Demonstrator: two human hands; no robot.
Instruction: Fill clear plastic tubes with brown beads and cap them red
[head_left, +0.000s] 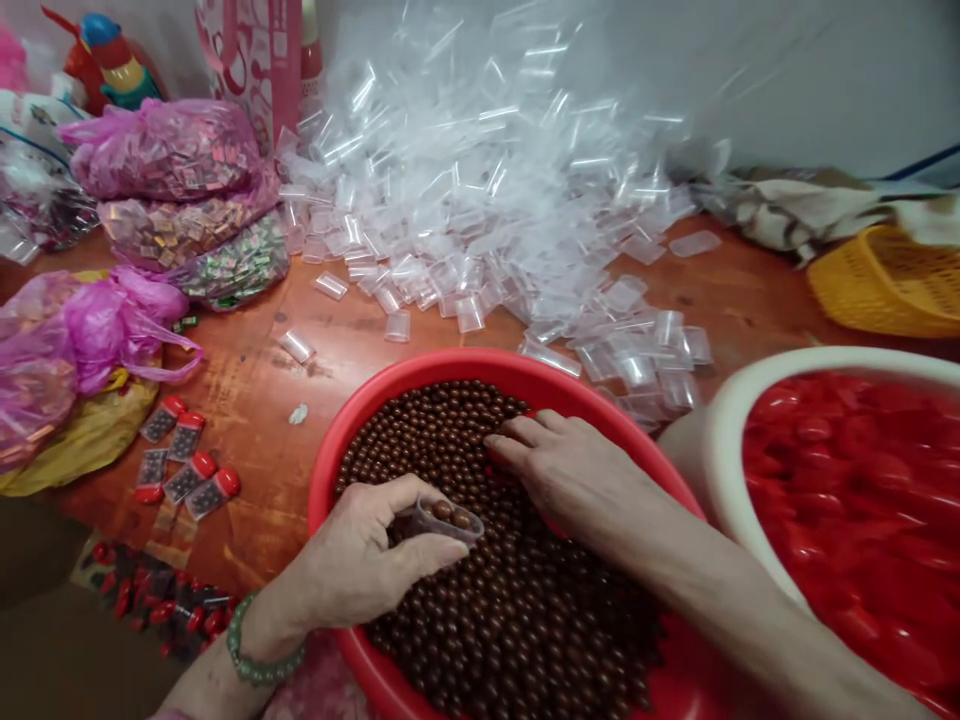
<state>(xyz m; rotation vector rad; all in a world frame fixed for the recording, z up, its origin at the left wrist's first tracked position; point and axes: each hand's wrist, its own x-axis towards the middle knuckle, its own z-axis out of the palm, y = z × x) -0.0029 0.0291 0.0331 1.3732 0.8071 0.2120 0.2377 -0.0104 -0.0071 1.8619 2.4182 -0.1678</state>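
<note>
My left hand (pixel 360 545) grips a small clear plastic container (pixel 427 520) between thumb and fingers. Its open oval mouth faces up and to the right, with a few brown balls showing inside. Below is a red basin (pixel 324 470) holding a mass of shiny brown balls (pixel 510 620), like chocolate beads. My right hand (pixel 551 465) reaches palm down into the basin, with its fingers bent among the balls. Bits of red show beneath that hand; what it grips is mostly hidden.
Clear plastic containers (pixel 465 220) pile up at the back. A white-rimmed tub (pixel 727 450) of red caps (pixel 847 520) stands right. Filled red-capped containers (pixel 184 465) lie left, near pink bags (pixel 165 150). More lie below the table edge. A yellow basket (pixel 870 285) sits far right.
</note>
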